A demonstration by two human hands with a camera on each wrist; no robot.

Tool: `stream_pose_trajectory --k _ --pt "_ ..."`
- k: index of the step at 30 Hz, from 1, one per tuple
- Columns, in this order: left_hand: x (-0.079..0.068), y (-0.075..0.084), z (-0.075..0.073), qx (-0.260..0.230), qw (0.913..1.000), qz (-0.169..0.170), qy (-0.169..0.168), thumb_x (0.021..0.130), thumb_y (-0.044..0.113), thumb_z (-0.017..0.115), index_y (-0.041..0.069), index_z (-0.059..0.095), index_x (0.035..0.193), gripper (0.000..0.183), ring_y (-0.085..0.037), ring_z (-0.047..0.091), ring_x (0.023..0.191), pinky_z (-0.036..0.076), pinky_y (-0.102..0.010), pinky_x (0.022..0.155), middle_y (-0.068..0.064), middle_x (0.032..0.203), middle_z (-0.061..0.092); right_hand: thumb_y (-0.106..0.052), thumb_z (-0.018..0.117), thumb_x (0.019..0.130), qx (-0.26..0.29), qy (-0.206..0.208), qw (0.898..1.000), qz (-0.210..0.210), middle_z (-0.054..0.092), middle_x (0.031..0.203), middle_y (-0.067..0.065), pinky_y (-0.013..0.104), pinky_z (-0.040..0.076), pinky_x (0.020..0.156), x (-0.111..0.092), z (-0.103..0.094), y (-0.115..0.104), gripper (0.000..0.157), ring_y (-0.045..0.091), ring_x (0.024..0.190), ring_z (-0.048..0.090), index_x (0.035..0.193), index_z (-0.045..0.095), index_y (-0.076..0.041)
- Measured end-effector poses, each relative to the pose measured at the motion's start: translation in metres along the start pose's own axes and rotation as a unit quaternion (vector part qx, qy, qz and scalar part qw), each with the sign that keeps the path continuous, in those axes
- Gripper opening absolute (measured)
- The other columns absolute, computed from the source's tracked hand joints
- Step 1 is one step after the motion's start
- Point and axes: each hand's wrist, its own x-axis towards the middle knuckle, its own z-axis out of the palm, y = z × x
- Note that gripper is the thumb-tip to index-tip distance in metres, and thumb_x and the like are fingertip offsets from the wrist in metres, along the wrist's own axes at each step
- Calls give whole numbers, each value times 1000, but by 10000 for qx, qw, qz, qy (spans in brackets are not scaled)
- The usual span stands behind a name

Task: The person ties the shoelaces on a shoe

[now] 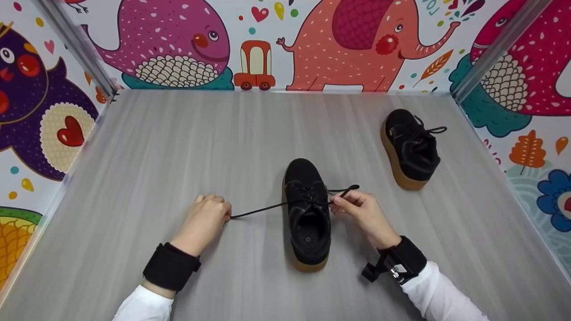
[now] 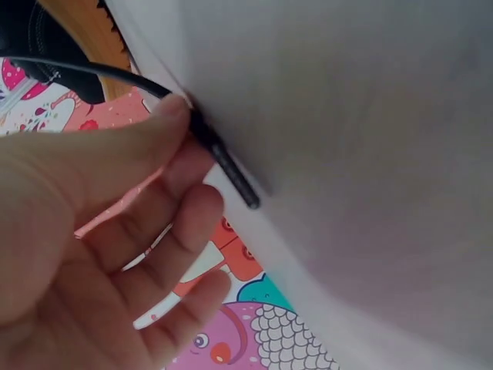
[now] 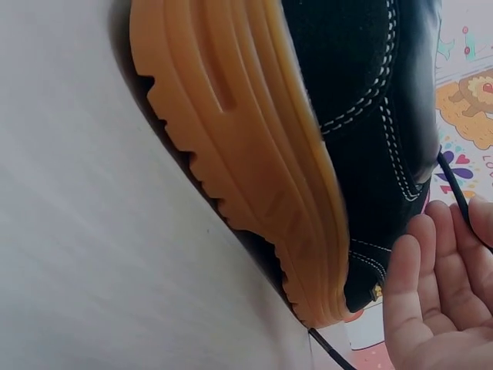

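Note:
A black shoe (image 1: 305, 178) with a tan sole (image 3: 239, 139) stands upright on the grey surface, toe pointing away from me. To its left, my left hand (image 1: 203, 223) pinches one end of its black shoelace (image 1: 258, 210), drawn out in a nearly straight line. The left wrist view shows the lace tip (image 2: 235, 173) poking out past thumb and forefinger. Close to the shoe's right side, my right hand (image 1: 363, 216) holds another stretch of lace (image 3: 454, 185) between thumb and fingers. Part of that grip is cut off in the right wrist view.
A second black shoe (image 1: 408, 147), its lace looped at the side, stands farther back on the right. Upright panels printed with cartoon animals (image 1: 348, 49) border the grey surface (image 1: 223, 133) at the back and both sides.

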Motion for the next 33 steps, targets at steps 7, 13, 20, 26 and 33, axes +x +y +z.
stream_pose_trajectory --k 7,13,20,26,33 --pt "0 0 1 47 9999 23 -111 72 3 79 8 66 69 13 -23 58 71 37 -32 66 -3 72 64 -9 64 89 71 -103 9997 -195 70 88 9 37 55 74 -2 0 -4 26 15 75 65 99 62 15" --pt "2 10 -9 -68 10000 23 -11 71 1 78 7 68 73 12 -23 59 72 40 -32 67 -4 74 64 -10 63 90 -199 -246 9986 -420 69 92 12 30 54 74 -4 -2 -14 28 16 77 65 99 60 16" --pt "14 43 -17 -1130 9908 326 665 76 0 75 4 70 80 7 -20 62 73 51 -30 65 -5 77 65 -11 63 91 -329 -400 9969 -594 68 94 15 32 54 76 -4 0 -24 28 18 80 65 103 61 14" --pt "32 66 -12 -1675 9800 522 941 80 4 73 4 71 83 4 -17 63 75 53 -25 65 -4 81 66 -12 63 91 -583 -572 9938 -759 66 98 25 39 55 76 -1 3 -34 23 27 83 66 100 64 10" --pt "47 80 -6 -2013 9720 643 1027 79 7 74 5 71 84 6 -18 63 74 53 -28 66 -6 82 67 -11 66 89 -1471 -561 9825 -992 69 95 19 24 51 67 5 8 -47 14 17 76 64 96 69 0"
